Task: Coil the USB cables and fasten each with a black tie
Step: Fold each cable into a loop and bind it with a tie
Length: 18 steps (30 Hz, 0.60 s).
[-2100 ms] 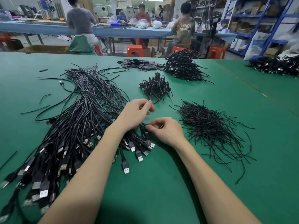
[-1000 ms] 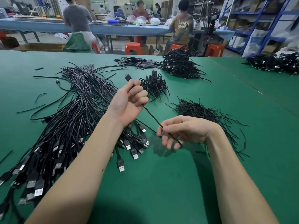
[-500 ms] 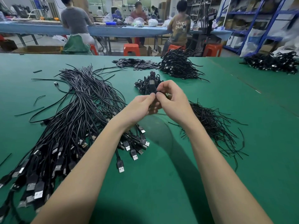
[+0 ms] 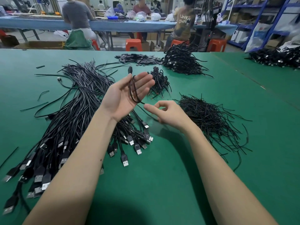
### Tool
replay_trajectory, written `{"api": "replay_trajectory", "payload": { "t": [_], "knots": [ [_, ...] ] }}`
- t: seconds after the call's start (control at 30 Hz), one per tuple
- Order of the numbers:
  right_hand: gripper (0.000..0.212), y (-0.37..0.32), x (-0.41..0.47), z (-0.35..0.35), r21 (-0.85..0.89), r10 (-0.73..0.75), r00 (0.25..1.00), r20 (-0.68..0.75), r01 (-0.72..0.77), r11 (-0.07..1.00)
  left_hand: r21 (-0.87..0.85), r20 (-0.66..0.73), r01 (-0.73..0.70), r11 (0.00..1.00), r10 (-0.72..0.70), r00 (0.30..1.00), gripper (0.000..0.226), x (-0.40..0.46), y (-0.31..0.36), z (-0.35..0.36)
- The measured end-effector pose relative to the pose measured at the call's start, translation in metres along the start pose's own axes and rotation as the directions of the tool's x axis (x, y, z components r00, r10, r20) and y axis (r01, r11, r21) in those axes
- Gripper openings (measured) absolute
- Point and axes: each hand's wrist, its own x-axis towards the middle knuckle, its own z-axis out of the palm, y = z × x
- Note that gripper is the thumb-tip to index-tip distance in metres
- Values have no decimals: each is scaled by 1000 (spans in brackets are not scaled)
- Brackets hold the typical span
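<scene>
The left hand is now spread flat, palm up — the cable makes loops around its straight fingers. At 4 o'clock, the right hand pinches the cable's tail — coiling has begun, no tie yet.

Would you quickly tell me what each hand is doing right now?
Left hand: open, palm up, cable loop wound around its fingers.
Right hand: pinching the cable's free end.

Uncoiled cables left on table, loose ties right, coiled bundles behind the hands

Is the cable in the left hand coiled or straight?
Coiled: the cable loops around the left hand fingers; no tie shows.
</scene>
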Motion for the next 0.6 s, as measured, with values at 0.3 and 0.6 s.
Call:
{"api": "replay_trajectory", "payload": {
  "t": [0.3, 0.6],
  "knots": [
    [19, -24, 5, -24, 220, -241, 941, -236, 294, 930, 543, 38, 247, 803, -317, 948, 48, -3, 3, -8],
    [27, -47, -7, -31, 478, -270, 962, 32, 222, 850, 442, -180, 77, 894, 5, 984, 39, 15, -31, 0]
  ]
}}
